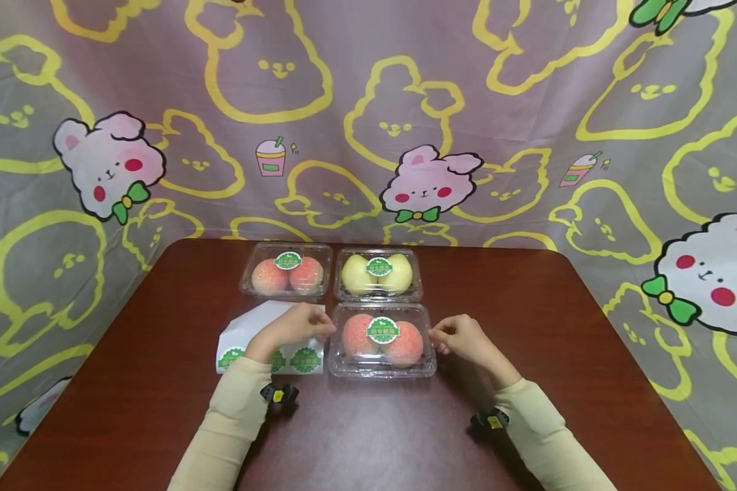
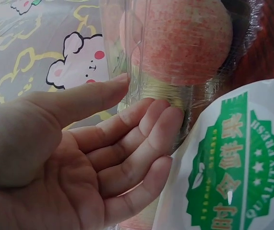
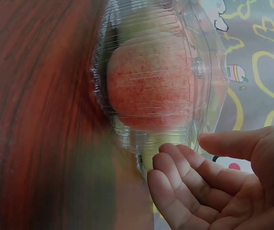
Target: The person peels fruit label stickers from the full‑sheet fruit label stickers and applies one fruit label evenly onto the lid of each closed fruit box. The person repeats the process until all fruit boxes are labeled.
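Observation:
A clear plastic fruit box (image 1: 338,365) holds two pinkish peaches (image 1: 403,343) and has a round green-and-white label (image 1: 383,331) on its lid. My left hand (image 1: 295,331) is at its left side; in the left wrist view, thumb and bent fingers (image 2: 158,129) meet around the rim. Across from it, my right hand (image 1: 467,339) pinches the right rim, with thumb (image 3: 232,143) and fingers on either side of the edge. Beneath the left forearm lies a white sheet of green stickers (image 1: 307,359), partly covered.
Behind stand two more labelled boxes: peaches (image 1: 270,276) at the left, yellow-green fruit (image 1: 359,275) beside them. All rest on a dark red-brown table (image 1: 589,382). A patterned curtain (image 1: 528,129) surrounds its back and sides.

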The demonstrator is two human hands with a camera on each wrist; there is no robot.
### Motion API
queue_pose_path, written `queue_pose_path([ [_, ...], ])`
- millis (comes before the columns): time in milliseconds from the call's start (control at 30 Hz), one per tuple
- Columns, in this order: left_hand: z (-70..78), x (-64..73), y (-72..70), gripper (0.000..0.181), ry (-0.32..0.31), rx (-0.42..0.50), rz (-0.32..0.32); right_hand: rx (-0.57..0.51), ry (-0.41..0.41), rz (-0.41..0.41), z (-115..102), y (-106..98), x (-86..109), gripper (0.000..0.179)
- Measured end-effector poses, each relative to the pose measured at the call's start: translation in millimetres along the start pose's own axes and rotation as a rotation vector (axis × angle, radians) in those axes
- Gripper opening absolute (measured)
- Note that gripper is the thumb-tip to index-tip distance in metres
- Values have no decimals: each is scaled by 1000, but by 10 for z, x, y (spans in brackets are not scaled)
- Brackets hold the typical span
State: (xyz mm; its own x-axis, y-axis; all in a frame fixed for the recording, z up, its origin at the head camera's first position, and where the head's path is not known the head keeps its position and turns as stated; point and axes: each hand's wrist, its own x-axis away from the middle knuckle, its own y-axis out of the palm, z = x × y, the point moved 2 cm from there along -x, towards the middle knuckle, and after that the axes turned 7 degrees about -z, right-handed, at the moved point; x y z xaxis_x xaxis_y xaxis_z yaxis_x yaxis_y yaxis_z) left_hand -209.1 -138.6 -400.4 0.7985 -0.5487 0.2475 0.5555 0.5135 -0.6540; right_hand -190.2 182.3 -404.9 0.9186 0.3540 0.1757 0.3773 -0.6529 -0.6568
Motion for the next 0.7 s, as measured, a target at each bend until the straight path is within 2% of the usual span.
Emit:
queue_pose_path([
  [267, 25, -22, -3, 21, -21, 32, -8, -88, 17, -47, -17, -13, -11, 20],
  [533, 82, -58, 47, 20, -37, 46, -30, -125, 59, -73, 19, -63, 0, 20],
  [700, 119, -100, 69, 19, -36, 15, -32, -145, 72, -94, 43, -113, 19, 19],
])
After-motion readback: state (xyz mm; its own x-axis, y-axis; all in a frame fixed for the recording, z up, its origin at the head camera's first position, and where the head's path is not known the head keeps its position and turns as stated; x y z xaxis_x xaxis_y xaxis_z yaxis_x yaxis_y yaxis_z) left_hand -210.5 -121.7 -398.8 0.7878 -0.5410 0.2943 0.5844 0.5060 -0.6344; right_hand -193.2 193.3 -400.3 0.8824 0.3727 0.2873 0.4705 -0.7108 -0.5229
